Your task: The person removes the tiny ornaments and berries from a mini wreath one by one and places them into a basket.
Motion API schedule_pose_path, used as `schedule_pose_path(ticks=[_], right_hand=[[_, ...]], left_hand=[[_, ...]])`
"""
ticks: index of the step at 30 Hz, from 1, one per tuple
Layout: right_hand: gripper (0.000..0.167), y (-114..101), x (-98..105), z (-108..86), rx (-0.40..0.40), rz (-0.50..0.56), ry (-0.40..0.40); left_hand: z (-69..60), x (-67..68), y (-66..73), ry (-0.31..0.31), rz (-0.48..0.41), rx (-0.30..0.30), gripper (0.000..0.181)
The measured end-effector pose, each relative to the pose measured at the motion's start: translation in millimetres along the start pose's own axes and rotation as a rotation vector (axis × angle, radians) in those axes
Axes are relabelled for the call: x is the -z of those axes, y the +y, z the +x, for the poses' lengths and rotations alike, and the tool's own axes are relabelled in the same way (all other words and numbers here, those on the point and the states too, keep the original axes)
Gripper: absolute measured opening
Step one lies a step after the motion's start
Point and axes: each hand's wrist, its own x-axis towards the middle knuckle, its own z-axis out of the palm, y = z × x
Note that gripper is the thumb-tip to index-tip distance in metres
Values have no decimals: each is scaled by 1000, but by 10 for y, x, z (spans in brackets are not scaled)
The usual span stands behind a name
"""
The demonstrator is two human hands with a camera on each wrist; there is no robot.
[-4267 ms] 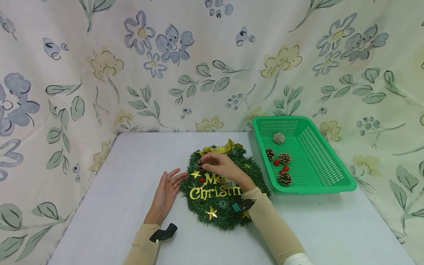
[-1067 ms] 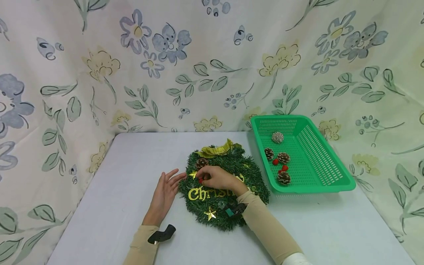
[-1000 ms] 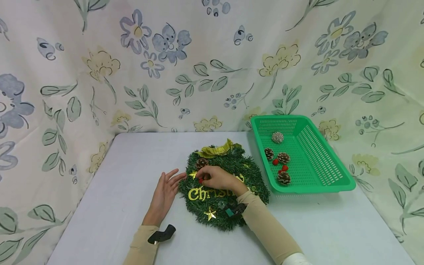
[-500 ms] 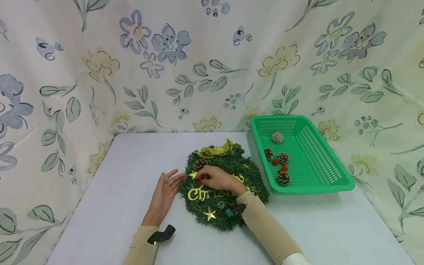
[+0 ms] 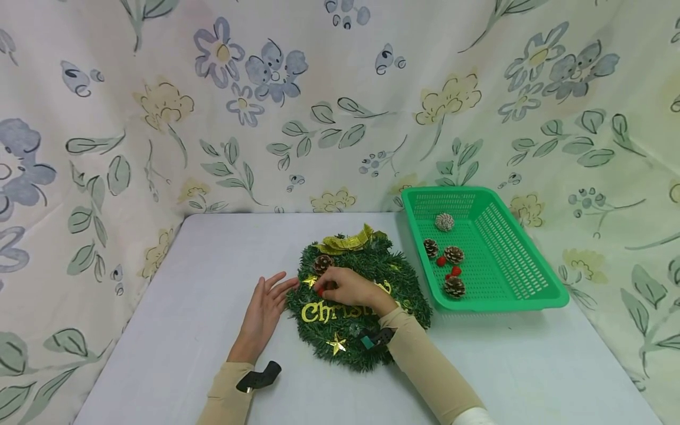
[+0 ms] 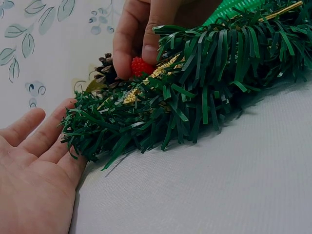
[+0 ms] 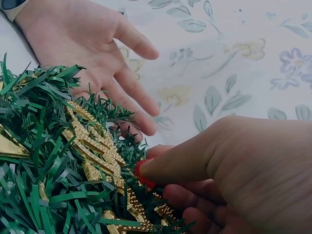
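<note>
A green tinsel wreath lies on the table, bearing gold "Merry Christmas" lettering, gold stars and a gold ribbon at its far side. My right hand reaches over it and pinches a red berry between thumb and finger, down among the tinsel beside the letters. Just beyond those fingers a brown pine cone sits on the wreath. My left hand rests at the wreath's left edge, palm turned inward, fingers extended and touching the tinsel. Part of the lettering is hidden under my right hand.
A green plastic basket stands to the right of the wreath. Inside are several pine cones, one of them whitish, and a few red berries. A floral curtain hangs behind the white table.
My right hand has come from the pine cone on the wreath a little toward me, down to the red berry, and now pinches it. The left hand has stayed at the wreath's edge.
</note>
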Motion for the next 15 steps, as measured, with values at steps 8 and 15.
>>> schedule_pose_path(ticks=[8, 15], right_hand=[[23, -31, 17, -3, -15, 29, -6], [23, -26, 36, -22, -55, 116, 17]], left_hand=[[-8, -2, 19, 6, 4, -1, 75], [-3, 4, 12, 2, 2, 7, 75]])
